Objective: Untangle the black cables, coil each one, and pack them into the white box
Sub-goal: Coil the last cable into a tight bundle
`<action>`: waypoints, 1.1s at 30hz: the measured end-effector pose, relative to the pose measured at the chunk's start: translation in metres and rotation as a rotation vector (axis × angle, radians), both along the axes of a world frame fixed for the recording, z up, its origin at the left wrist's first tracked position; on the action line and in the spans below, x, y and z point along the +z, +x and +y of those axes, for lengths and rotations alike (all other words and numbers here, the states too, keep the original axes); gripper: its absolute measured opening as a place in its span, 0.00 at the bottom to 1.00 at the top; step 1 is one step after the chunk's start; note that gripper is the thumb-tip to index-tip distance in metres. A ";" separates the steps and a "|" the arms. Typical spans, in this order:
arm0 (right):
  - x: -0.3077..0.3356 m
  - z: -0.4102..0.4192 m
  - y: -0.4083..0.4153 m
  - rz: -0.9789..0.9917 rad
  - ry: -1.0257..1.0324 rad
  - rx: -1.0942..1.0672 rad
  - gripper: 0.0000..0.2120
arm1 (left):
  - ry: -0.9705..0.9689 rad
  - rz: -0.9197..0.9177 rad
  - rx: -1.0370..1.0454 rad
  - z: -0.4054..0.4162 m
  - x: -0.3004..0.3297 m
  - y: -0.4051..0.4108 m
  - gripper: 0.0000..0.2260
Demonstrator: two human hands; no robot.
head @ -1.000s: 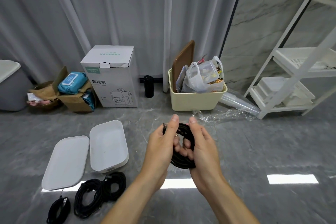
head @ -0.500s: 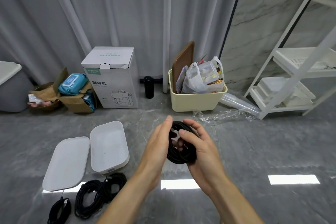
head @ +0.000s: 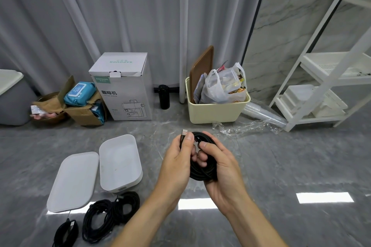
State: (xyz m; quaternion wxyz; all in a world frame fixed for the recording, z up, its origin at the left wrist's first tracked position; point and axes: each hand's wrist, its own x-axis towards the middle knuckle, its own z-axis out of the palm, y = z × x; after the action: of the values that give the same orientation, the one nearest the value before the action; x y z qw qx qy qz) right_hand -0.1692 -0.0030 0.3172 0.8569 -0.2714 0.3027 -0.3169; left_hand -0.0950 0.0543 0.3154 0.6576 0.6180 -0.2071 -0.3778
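A coiled black cable is held in mid-air between both hands. My right hand wraps its fingers round the coil from the right. My left hand pinches the cable's end, and the metal USB plug sticks up past the thumb. The open white box lies on the floor to the left, its lid flat beside it. In front of the box rest two black cable bundles, and a smaller black coil lies at the lower left.
Against the curtain stand a white coffee-machine carton, a brown cardboard box with blue packs, a black bottle and a cream bin holding bags. A white shelf rack is at the right, clear plastic cups beside it.
The left hand went from lying flat against the coil to pinching the cable end, so the USB plug now stands up above the thumb. The right hand kept its hold on the coil.
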 end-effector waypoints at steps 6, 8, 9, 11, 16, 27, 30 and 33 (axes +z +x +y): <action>0.002 0.002 0.002 -0.025 -0.017 -0.001 0.14 | -0.065 0.186 0.021 -0.001 0.005 0.000 0.17; 0.003 0.004 0.001 -0.014 -0.027 0.008 0.15 | -0.046 0.165 0.028 0.000 0.005 0.000 0.17; 0.003 0.005 0.001 -0.006 -0.030 0.010 0.15 | -0.039 0.141 0.033 0.000 0.005 0.000 0.17; 0.003 0.006 0.002 0.009 -0.021 -0.004 0.16 | -0.029 0.078 0.054 0.001 0.004 -0.001 0.16; 0.000 0.005 0.002 0.038 0.063 -0.067 0.16 | -0.017 -0.047 0.087 -0.001 0.000 -0.003 0.13; 0.005 0.000 0.000 -0.091 0.126 0.043 0.16 | -0.056 0.112 0.064 -0.001 0.001 0.002 0.10; 0.004 0.002 0.002 -0.053 0.085 -0.009 0.15 | -0.076 0.115 0.058 -0.001 0.002 0.001 0.08; 0.005 0.005 0.001 0.090 -0.070 0.003 0.16 | -0.058 0.128 0.060 -0.001 0.002 0.003 0.09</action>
State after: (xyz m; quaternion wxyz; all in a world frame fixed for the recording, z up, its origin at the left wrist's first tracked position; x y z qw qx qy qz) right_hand -0.1681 0.0018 0.3225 0.8329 -0.3157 0.3292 -0.3134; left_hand -0.0923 0.0535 0.3169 0.6982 0.5791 -0.1568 -0.3906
